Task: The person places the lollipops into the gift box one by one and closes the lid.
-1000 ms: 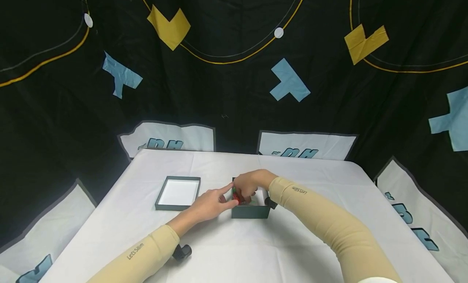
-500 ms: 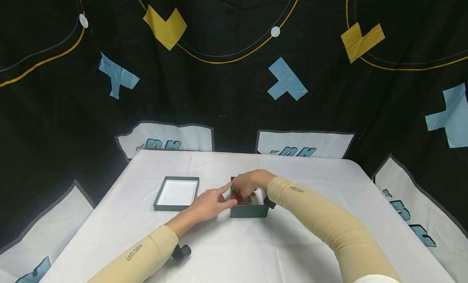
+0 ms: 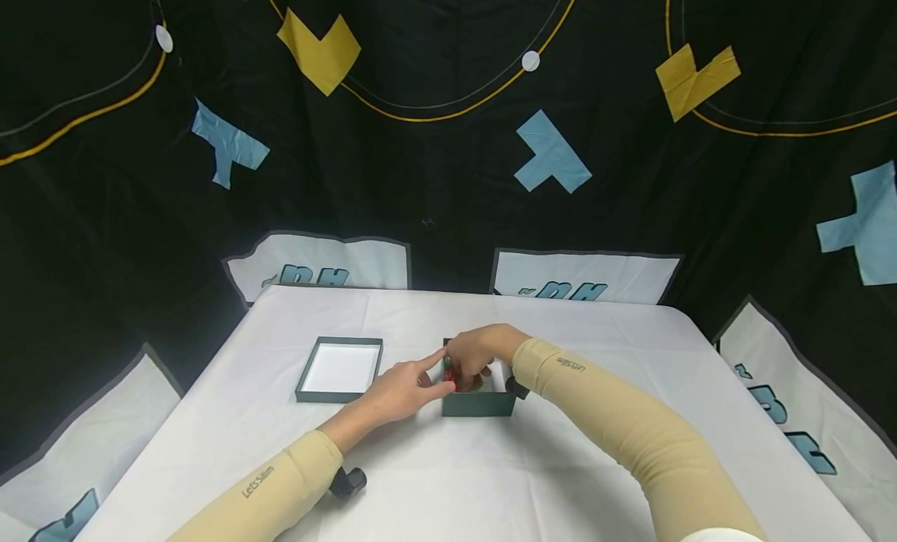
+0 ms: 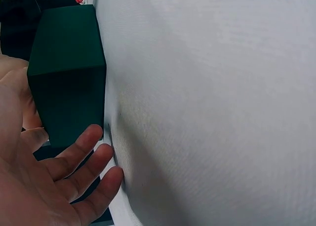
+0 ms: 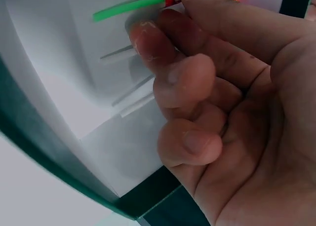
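My right hand [image 3: 476,357] reaches down into a dark green box [image 3: 479,405]. In the right wrist view its thumb and forefinger pinch a lollipop [image 5: 129,7] with a green stick, where the stick meets the red wrapper; the other fingers are curled. Part of the wrapper is hidden behind the thumb. Several pale sticks [image 5: 117,53] lie on the white box floor beneath the fingers. My left hand [image 3: 399,388] is at the left side of the box, forefinger and thumb stretched to its rim. Its other fingers extend loosely beside the green wall [image 4: 69,102] in the left wrist view.
A shallow box lid [image 3: 342,397], dark green with a white inside, lies on the table left of the box, close to the left hand. White cloth [image 3: 434,480] covers the table. A black curtain [image 3: 448,176] hangs behind it.
The red wrapper beneath the right hand has shifted slightly in the box. Both hands, the box and the lid stay in nearly the same places; the head view sways a little.
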`<state>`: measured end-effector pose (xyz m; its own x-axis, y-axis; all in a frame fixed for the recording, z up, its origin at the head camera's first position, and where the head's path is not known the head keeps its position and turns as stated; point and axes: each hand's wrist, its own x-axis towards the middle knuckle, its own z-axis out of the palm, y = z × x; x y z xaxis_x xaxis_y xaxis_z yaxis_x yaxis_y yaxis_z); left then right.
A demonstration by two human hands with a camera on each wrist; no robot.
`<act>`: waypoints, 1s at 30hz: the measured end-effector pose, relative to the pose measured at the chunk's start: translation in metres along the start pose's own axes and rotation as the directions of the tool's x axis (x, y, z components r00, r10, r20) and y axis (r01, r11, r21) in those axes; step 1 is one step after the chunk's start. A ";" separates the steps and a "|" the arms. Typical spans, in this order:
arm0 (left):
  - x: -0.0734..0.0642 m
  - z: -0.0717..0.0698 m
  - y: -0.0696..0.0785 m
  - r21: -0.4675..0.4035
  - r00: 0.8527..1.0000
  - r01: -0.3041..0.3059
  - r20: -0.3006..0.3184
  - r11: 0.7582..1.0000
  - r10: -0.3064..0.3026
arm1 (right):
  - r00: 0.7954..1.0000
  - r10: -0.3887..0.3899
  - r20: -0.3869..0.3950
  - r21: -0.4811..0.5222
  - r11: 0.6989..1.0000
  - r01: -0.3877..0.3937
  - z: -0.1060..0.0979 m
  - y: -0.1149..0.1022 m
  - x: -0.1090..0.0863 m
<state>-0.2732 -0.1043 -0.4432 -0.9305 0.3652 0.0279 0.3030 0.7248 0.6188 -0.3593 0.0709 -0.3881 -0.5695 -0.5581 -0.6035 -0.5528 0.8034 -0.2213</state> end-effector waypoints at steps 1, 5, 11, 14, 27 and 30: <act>0.000 0.000 0.000 0.000 1.000 -0.001 0.002 1.000 0.001 | 1.000 0.001 0.001 0.004 1.000 -0.001 0.000 0.000 -0.001; 0.000 0.000 0.001 -0.003 1.000 0.003 0.007 1.000 -0.003 | 1.000 0.013 -0.004 -0.008 1.000 -0.013 -0.001 0.001 -0.007; 0.000 -0.001 0.000 0.012 1.000 0.025 0.003 1.000 -0.025 | 0.999 0.010 -0.035 -0.076 0.997 -0.012 -0.006 0.002 -0.018; -0.001 -0.002 0.000 0.008 0.999 0.036 0.001 0.999 -0.036 | 0.998 -0.024 -0.055 -0.089 0.996 0.019 -0.008 0.003 -0.023; 0.002 -0.001 0.000 -0.012 1.000 0.024 0.006 1.000 -0.023 | 0.970 -0.094 -0.224 -0.099 0.992 0.073 -0.008 0.019 -0.048; 0.002 0.000 0.000 -0.009 1.000 0.017 0.006 1.000 -0.017 | 0.964 -0.097 -0.246 -0.089 0.993 0.077 -0.007 0.023 -0.056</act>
<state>-0.2752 -0.1034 -0.4431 -0.9341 0.3567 0.0129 0.2856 0.7252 0.6265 -0.3448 0.1193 -0.3539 -0.6454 -0.6670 -0.3724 -0.6471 0.7364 -0.1976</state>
